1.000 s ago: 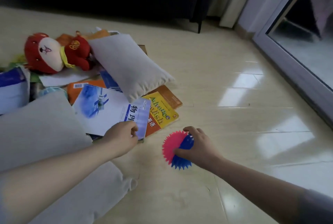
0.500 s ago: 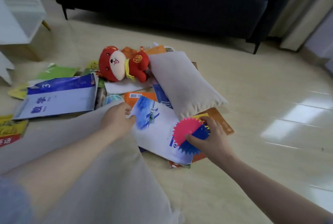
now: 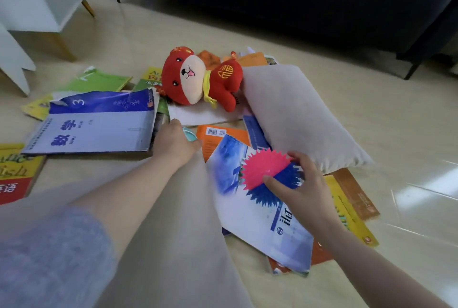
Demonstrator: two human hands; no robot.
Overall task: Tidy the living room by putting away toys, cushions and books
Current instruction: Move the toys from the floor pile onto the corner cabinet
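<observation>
The left hand (image 3: 176,141) hides its own fingertips and most of a teal thing (image 3: 190,134). The right hand (image 3: 300,183) covers part of the ball (image 3: 265,168). The near cushion (image 3: 173,245) is blurred, cut off below.

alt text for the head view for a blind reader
A person's right hand grips a pink and blue spiky ball over books on the floor. The left hand is at the far end of a near grey cushion; a red plush toy and a second cushion lie beyond.
</observation>
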